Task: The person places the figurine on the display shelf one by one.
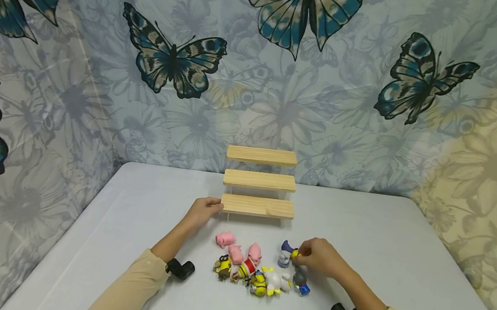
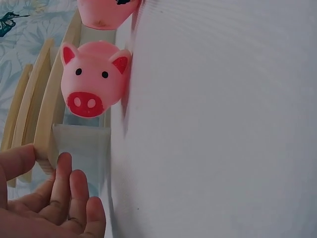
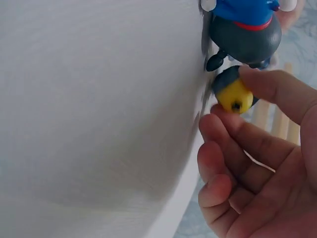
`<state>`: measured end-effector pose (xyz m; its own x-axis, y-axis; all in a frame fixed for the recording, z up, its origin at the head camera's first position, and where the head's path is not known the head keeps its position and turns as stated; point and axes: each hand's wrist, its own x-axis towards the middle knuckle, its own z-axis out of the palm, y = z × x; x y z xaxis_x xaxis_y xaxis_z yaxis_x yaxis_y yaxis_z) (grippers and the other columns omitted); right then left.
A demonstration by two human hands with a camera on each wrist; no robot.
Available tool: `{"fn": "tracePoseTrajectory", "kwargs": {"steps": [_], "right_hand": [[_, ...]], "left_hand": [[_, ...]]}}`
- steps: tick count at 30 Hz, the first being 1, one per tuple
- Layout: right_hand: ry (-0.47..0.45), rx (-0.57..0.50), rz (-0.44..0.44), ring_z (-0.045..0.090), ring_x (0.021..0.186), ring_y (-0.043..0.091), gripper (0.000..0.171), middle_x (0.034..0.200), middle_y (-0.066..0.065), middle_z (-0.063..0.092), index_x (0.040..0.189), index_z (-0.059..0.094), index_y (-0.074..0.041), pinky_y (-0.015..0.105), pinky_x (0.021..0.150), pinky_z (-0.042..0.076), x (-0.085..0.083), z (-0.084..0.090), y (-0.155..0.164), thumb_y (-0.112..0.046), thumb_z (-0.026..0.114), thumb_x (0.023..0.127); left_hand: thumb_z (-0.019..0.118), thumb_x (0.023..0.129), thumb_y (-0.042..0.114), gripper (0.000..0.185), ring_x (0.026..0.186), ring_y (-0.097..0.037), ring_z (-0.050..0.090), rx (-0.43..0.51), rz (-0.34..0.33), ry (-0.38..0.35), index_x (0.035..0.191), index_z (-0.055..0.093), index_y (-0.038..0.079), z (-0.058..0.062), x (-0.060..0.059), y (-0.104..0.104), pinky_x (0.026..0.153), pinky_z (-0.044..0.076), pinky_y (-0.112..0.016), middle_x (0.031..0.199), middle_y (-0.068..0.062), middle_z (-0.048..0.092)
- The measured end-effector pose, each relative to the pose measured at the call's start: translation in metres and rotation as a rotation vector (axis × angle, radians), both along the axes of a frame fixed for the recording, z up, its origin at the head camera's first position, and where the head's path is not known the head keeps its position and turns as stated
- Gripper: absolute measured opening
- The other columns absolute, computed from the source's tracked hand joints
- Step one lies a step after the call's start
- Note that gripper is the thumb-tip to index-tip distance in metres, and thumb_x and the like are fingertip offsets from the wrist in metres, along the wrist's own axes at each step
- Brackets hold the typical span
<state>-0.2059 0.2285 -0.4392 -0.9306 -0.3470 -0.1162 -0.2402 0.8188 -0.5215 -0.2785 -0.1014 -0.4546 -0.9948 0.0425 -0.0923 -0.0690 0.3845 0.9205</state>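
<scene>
My left hand (image 1: 201,211) pinches the left end of the lowest board of a three-tier wooden display stand (image 1: 258,206); in the left wrist view the thumb and fingers (image 2: 63,173) meet at the board's end. Between the thumb and index finger of my right hand (image 1: 321,257) is a small yellow and dark blue toy figure (image 3: 235,97), partly hidden by the fingers. Next to it lie a grey and blue toy figure (image 1: 300,281) and a white and purple one (image 1: 284,256). Pink toy pigs (image 1: 225,239) lie on the table in front of the stand.
Several yellow minion figures (image 1: 258,284) lie in a cluster with a white and yellow toy (image 1: 275,281) at the front middle of the white table (image 1: 146,185). A butterfly-printed cloth (image 1: 289,104) hangs behind the table.
</scene>
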Motion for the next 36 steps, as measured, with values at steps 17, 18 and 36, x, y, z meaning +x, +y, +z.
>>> {"fn": "tracePoseTrajectory", "kwargs": {"steps": [17, 18, 36], "right_hand": [[0.081, -0.101, -0.072, 0.056, 0.069, 0.010, 0.020, 0.075, -0.001, 0.067, 0.092, 0.070, -0.003, 0.025, 0.061, 0.044, -0.008, 0.010, -0.001, -0.018, 0.077, 0.081], [0.083, -0.103, -0.080, 0.057, 0.069, 0.010, 0.020, 0.075, 0.000, 0.067, 0.092, 0.070, -0.002, 0.025, 0.061, 0.044, -0.008, 0.011, -0.002, -0.017, 0.077, 0.081], [0.035, -0.078, 0.056, 0.049, 0.068, 0.012, 0.029, 0.077, -0.001, 0.061, 0.108, 0.071, -0.003, 0.022, 0.057, 0.042, -0.012, 0.013, 0.000, -0.005, 0.075, 0.079]], "left_hand": [[0.061, 0.096, 0.021, 0.040, 0.102, -0.026, 0.064, 0.076, -0.003, -0.073, 0.126, 0.060, -0.004, 0.001, 0.000, -0.001, 0.088, 0.050, -0.039, 0.112, -0.019, 0.068], [0.061, 0.096, 0.021, 0.040, 0.102, -0.026, 0.064, 0.077, -0.003, -0.072, 0.126, 0.060, -0.004, 0.001, 0.000, -0.001, 0.087, 0.050, -0.039, 0.112, -0.020, 0.068], [0.060, 0.096, 0.020, 0.039, 0.102, -0.025, 0.064, 0.071, -0.005, -0.077, 0.126, 0.060, -0.004, 0.001, -0.002, -0.002, 0.086, 0.051, -0.038, 0.113, -0.019, 0.068]]}}
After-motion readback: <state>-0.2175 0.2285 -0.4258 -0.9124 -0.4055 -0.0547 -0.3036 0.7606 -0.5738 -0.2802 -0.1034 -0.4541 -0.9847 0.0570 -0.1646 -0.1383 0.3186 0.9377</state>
